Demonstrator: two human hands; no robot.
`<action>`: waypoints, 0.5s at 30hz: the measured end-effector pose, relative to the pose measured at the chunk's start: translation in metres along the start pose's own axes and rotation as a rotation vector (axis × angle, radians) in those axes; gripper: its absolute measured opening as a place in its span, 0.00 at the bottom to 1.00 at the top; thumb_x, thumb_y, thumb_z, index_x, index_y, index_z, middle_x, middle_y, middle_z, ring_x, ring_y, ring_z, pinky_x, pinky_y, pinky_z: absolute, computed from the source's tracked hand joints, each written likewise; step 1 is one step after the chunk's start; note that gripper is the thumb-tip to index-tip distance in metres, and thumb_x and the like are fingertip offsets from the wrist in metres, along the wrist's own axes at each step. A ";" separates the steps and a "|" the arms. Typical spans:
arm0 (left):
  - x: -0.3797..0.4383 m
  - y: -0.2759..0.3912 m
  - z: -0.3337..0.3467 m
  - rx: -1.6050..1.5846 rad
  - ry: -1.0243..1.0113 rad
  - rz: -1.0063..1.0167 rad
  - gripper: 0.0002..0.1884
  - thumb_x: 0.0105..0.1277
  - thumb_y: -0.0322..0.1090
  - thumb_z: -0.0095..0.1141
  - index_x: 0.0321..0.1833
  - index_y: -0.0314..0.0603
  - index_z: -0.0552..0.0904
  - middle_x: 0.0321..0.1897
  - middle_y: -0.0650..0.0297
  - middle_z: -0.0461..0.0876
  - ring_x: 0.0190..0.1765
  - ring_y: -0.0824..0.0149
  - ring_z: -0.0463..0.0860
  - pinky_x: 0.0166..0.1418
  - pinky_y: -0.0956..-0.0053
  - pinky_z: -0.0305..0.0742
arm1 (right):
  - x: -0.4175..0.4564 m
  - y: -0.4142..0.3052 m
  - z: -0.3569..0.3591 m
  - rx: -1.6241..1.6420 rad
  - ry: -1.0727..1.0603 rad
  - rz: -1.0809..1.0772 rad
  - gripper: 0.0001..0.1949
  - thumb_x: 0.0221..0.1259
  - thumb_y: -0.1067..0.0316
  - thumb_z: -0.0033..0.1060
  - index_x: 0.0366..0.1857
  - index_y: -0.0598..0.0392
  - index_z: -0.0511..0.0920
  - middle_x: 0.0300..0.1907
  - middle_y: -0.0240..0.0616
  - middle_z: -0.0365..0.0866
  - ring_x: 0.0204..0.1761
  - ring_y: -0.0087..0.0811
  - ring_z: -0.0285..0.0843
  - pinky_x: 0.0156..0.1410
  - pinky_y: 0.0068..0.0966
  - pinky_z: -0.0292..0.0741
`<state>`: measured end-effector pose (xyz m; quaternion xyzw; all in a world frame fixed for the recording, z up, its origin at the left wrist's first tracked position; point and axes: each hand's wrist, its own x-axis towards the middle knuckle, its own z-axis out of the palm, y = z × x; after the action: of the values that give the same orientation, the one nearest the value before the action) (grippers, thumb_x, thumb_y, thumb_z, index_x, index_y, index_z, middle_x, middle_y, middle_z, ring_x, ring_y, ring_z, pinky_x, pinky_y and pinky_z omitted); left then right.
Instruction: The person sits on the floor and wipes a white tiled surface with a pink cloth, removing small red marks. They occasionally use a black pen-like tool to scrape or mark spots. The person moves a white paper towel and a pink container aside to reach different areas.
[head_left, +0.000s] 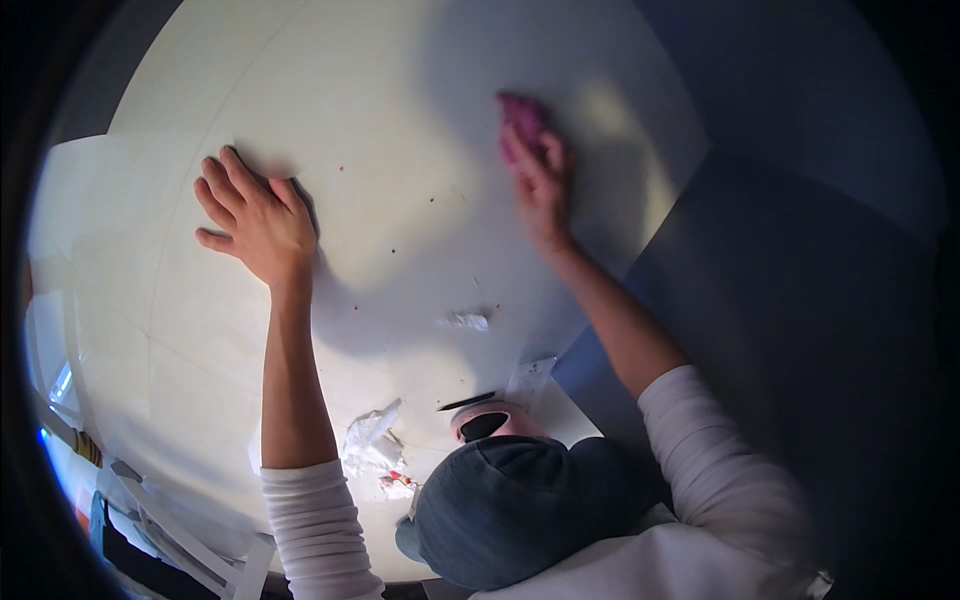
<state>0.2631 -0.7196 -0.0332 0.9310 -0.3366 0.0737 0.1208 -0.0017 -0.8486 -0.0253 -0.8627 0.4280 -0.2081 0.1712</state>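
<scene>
My left hand (262, 217) lies palm down on the pale tabletop (360, 97), fingers spread and holding nothing. Farther to the right, my right hand (541, 184) has a crumpled pink cloth (523, 120) under its fingers, against the tabletop. That hand is slightly blurred, and its palm side is hidden. Several tiny dark and red specks are scattered between the two hands. Below them lies a small white scrap (469, 321), possibly tissue or plastic.
A dark pen (466, 401) lies by a pink container (517, 420) with a dark opening and a clear packet (531, 375). Crumpled white tissue (373, 441) is to their left. A dark cap (502, 510) blocks part of the near edge. White chair slats (176, 532) show lower left.
</scene>
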 end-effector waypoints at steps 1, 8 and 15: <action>0.000 0.001 0.000 -0.010 -0.001 0.001 0.28 0.71 0.48 0.36 0.71 0.46 0.57 0.72 0.57 0.55 0.74 0.52 0.51 0.65 0.34 0.45 | -0.012 -0.019 0.002 0.052 -0.041 0.020 0.26 0.52 0.78 0.55 0.58 0.44 0.77 0.51 0.42 0.69 0.52 0.44 0.63 0.62 0.34 0.62; 0.002 -0.007 0.002 -0.054 0.043 0.014 0.29 0.71 0.54 0.37 0.69 0.46 0.60 0.71 0.58 0.57 0.73 0.52 0.53 0.65 0.34 0.44 | -0.022 -0.043 -0.035 0.350 0.012 0.147 0.18 0.68 0.69 0.49 0.60 0.55 0.72 0.56 0.39 0.71 0.54 0.31 0.70 0.51 0.23 0.75; 0.000 -0.004 0.006 -0.052 0.035 0.015 0.29 0.71 0.55 0.38 0.69 0.46 0.60 0.71 0.57 0.57 0.73 0.52 0.53 0.65 0.34 0.45 | 0.070 0.181 -0.160 0.197 0.290 0.628 0.27 0.70 0.68 0.44 0.71 0.43 0.51 0.63 0.35 0.67 0.61 0.31 0.70 0.43 0.51 0.82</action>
<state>0.2663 -0.7182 -0.0394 0.9236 -0.3430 0.0820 0.1503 -0.1653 -1.0281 0.0406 -0.6299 0.6701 -0.3057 0.2465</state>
